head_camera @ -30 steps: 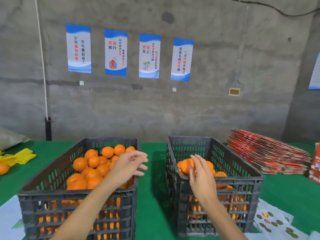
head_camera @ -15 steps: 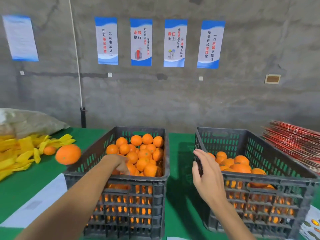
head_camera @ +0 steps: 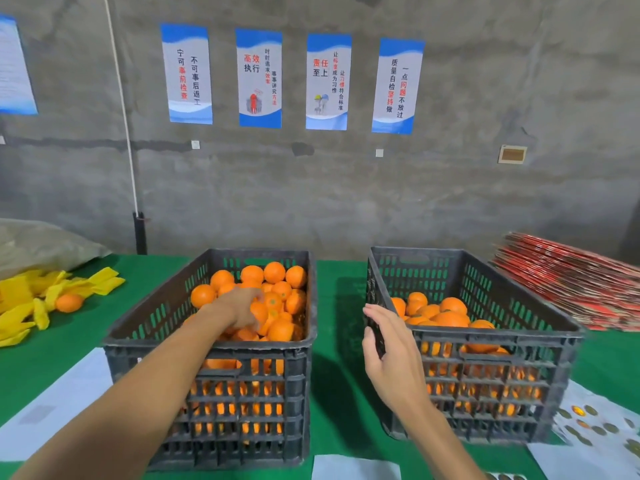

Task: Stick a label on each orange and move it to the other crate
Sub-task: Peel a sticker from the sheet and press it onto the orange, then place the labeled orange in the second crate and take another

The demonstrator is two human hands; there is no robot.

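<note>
Two dark plastic crates stand side by side on the green table. The left crate [head_camera: 214,351] is heaped with oranges [head_camera: 273,271]. My left hand [head_camera: 239,308] reaches into it, fingers curled down over one orange [head_camera: 260,312] in the pile; the fingertips are hidden. The right crate [head_camera: 502,351] holds a lower layer of oranges [head_camera: 450,318]. My right hand [head_camera: 389,355] hovers at that crate's near left corner with fingers relaxed and nothing in it. A sheet of round labels [head_camera: 588,424] lies at the bottom right.
A loose orange [head_camera: 69,302] lies among yellow wrappers [head_camera: 24,299] at the left, by a grey sack [head_camera: 41,244]. A stack of red flat cartons [head_camera: 571,282] sits at the right. White paper [head_camera: 52,410] lies front left, with another sheet [head_camera: 356,467] at the bottom edge. The concrete wall is close behind.
My left hand went from above the left crate down into the orange pile. My right hand drew back from over the right crate to its near left corner. The view swung left.
</note>
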